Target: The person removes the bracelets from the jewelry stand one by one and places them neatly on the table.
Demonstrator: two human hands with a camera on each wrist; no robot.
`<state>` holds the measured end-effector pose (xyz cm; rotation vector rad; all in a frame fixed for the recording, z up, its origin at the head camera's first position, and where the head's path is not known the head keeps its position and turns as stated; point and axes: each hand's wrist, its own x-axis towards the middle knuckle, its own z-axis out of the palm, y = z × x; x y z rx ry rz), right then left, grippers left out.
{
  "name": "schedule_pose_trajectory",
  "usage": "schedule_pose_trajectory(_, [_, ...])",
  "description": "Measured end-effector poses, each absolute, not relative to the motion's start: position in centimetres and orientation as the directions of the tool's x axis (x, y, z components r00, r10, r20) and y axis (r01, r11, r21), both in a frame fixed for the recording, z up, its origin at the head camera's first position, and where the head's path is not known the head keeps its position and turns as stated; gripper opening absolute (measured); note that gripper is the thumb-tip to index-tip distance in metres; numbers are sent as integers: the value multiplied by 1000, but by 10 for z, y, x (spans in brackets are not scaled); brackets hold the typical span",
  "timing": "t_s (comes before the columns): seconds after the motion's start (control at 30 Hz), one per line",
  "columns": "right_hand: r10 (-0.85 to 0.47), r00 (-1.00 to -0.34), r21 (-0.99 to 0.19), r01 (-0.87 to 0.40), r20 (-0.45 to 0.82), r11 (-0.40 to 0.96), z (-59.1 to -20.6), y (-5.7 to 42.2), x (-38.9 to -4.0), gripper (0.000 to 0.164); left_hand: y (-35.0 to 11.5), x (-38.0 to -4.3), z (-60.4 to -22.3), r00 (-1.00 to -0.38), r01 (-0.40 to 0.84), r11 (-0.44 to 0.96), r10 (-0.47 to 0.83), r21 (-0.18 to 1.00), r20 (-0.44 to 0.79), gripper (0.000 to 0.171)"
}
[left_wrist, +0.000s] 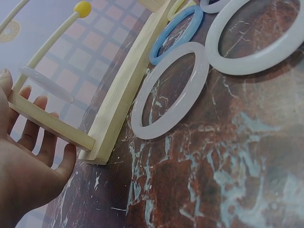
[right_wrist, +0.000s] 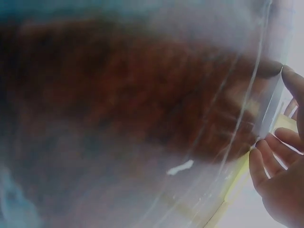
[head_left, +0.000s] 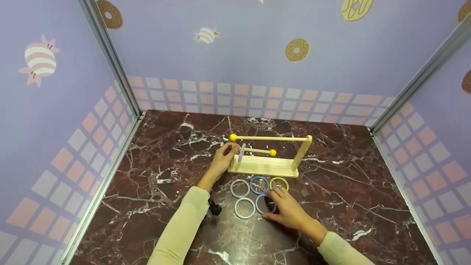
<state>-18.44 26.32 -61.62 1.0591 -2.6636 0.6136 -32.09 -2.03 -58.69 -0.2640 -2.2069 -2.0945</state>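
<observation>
A wooden stand (head_left: 263, 166) has two horizontal rods tipped with yellow balls, and my left hand (head_left: 222, 158) grips its shorter, left upright. In the left wrist view, the fingers (left_wrist: 46, 154) lie behind that upright. A pale lavender ring (head_left: 241, 152) hangs on the lower rod close to this post. In front of the stand, my right hand (head_left: 289, 211) holds a greyish-lavender ring (head_left: 256, 204) at table level, thumb and fingertips at opposite edges. The right wrist view shows this ring (right_wrist: 270, 107) edge-on between thumb and fingers.
Around the right hand lie a blue ring (head_left: 251, 185), a yellow ring (head_left: 279, 178), a white ring (head_left: 235, 208) and a pale pinkish ring (head_left: 231, 188). The dark red marbled table (head_left: 154, 206) is bordered by patterned lilac walls (head_left: 243, 62) with metal corner posts.
</observation>
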Motion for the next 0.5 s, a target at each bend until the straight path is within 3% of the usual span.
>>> schedule_pose_trajectory(0.37, [-633, -772, -421, -593, 56, 686, -582, 268, -186, 69, -20, -322, -587, -980, 191, 37, 69, 981, 189, 24])
schedule_pose_trajectory(0.5, [-645, -764, -427, -591, 24, 685, -572, 267, -189, 63, -18, -323, -589, -981, 192, 37, 46, 981, 191, 23])
